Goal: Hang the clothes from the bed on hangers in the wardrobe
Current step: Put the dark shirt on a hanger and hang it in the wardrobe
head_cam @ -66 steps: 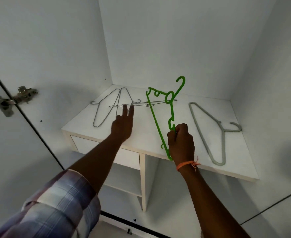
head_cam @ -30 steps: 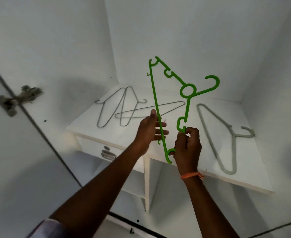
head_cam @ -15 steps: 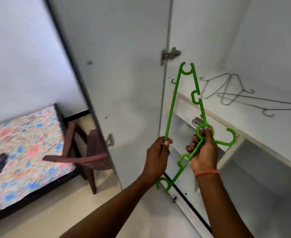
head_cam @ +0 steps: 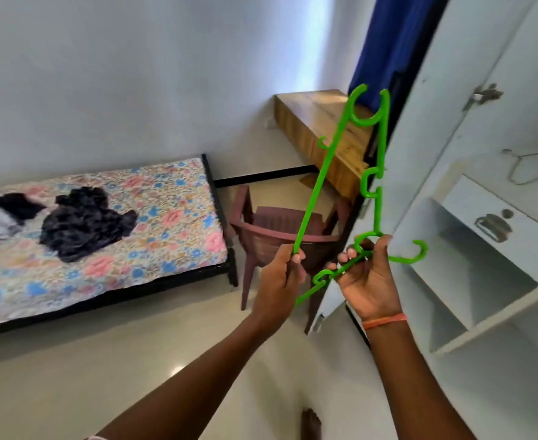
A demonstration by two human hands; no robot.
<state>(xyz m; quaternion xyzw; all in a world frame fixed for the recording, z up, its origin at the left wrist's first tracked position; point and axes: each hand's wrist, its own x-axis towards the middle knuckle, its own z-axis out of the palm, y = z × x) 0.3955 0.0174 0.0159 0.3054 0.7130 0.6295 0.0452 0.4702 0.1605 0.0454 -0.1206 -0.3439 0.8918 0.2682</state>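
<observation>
1 green hanger (head_cam: 314, 201) in 2 hands, left hand (head_cam: 279, 275), right hand (head_cam: 368, 274); 1 black garment (head_cam: 83, 223) on 1 bed (head_cam: 172, 236)

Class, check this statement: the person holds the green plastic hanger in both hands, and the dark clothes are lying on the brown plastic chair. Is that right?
Not quite. The head view shows both the left hand and right hand gripping the green plastic hanger, but the dark clothes lie on the bed, not on the brown plastic chair.
</observation>
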